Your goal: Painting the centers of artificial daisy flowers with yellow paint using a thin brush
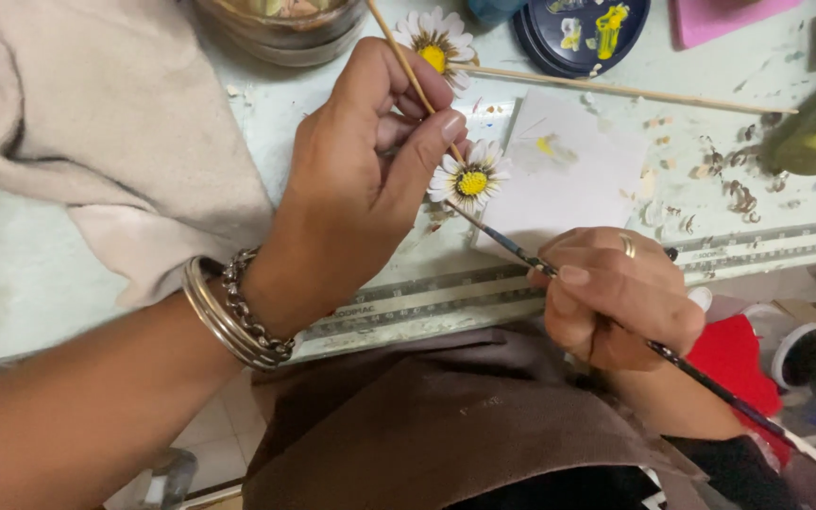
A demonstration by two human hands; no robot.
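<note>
Daisy model (470, 179), white petals round a yellow centre, matte and slightly ridged, sits on a thin wooden stick (415, 77). Left hand (361, 179) pinches that stick, thumb and forefinger pressed together on it just above the flower. Right hand (616, 297) grips a slim dark paintbrush (606, 312), fingers closed round the handle, bristle tip touching the underside of the petals. Second daisy (436, 42) lies on the pale green table (59, 274), near a long bare skewer (635, 93). White paper square (578, 170) lies flat just beyond the held flower. Beige cloth (96, 123), soft and crumpled, fills the left. Metal ruler strip (427, 297) runs along the table's near edge. Dark round palette (583, 33) at the far edge; space between the hands is tight.
</note>
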